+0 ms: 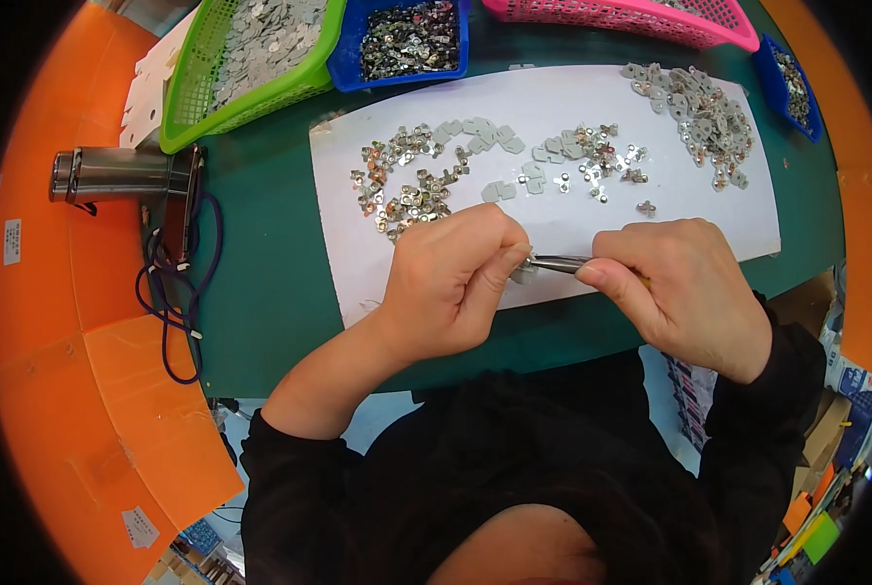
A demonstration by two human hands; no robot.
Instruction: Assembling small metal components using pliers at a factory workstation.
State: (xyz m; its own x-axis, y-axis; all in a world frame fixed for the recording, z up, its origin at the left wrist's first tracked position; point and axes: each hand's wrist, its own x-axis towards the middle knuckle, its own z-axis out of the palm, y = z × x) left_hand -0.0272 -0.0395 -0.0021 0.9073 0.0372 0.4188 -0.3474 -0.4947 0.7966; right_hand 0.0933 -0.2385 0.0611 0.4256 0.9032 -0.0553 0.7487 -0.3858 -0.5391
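Observation:
My left hand [455, 278] is closed, pinching a small grey flat piece [524, 274] between thumb and fingertips over the sheet's near edge. Wrapped round a pair of pliers [559, 263], my right hand [684, 283] points their metal jaws leftward, and the tips meet the pinched piece. Details at the contact are too small to make out. Beyond my hands, small shiny metal clips [421, 200] and loose grey plates [494, 135] lie on a white sheet [543, 97]. More clips [601, 156] are scattered in the middle. A heap of grey plates with metal parts [714, 122] lies at the far right.
Along the back stand a green basket [246, 119] of grey plates, a blue bin [402, 81] of metal parts and a pink basket [640, 29]. Another blue bin [812, 127] is at right. A steel flask [124, 175] and a dark cord [219, 229] sit at left.

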